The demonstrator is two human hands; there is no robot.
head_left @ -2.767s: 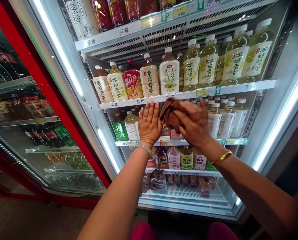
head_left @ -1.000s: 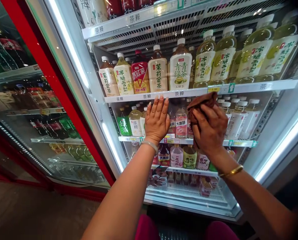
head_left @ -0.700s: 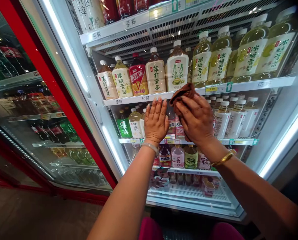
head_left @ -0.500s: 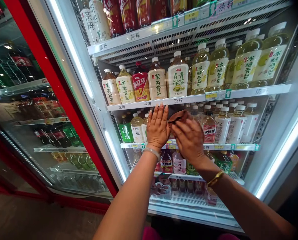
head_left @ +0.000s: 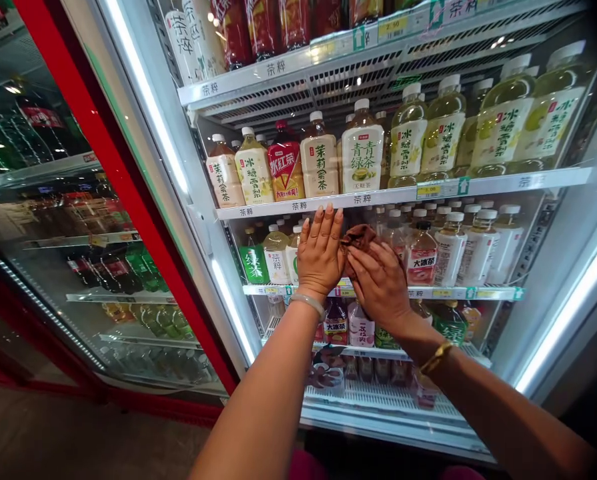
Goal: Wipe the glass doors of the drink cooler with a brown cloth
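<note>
My left hand [head_left: 321, 257] lies flat, fingers stretched upward, against what looks like the glass door of a drinks fridge. Just to its right, my right hand [head_left: 378, 280] presses a crumpled brown cloth [head_left: 361, 237] to the same surface, fingers over its lower part. The two hands are close together, with the cloth reaching the left fingers. Behind the glass stand rows of bottles, among them a white-labelled green tea bottle [head_left: 362, 157] above the hands and a red-labelled bottle [head_left: 421, 257] right of my right hand.
A white shelf edge [head_left: 278, 208] runs behind the fingertips. On the left, a red door frame [head_left: 108, 193] separates this fridge from another cabinet with dark and green bottles [head_left: 143, 267]. Bright light strips [head_left: 233, 310] line the sides. Brown floor [head_left: 103, 440] shows at lower left.
The brown cloth has gone from folded over to bunched and pressed under my right hand's fingers. My left hand stays flat beside it. The view has shifted slightly.
</note>
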